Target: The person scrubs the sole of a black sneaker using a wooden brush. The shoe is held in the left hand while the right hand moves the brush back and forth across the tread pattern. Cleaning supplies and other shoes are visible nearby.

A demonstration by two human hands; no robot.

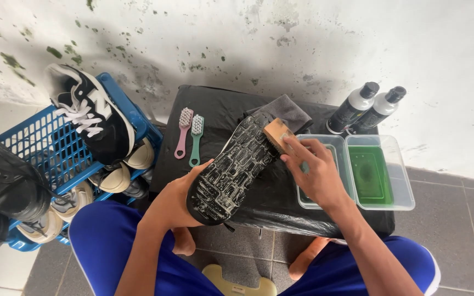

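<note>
Gripping the soapy black rubber-soled shoe (pixel 231 170), the left hand (pixel 185 194) could slip while the right hand (pixel 314 170) presses the wooden brush (pixel 277 135).

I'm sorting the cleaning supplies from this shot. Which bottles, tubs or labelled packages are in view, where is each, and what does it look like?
Left bottle: back right of the black-covered table, by the wall; dark body, white shoulder, black cap.
Right bottle: touching the first, same colours.
Green tub: right edge; clear rectangular plastic holding green liquid.
Clear tub: beside it, partly behind the right hand.
No signs or screens.
</note>
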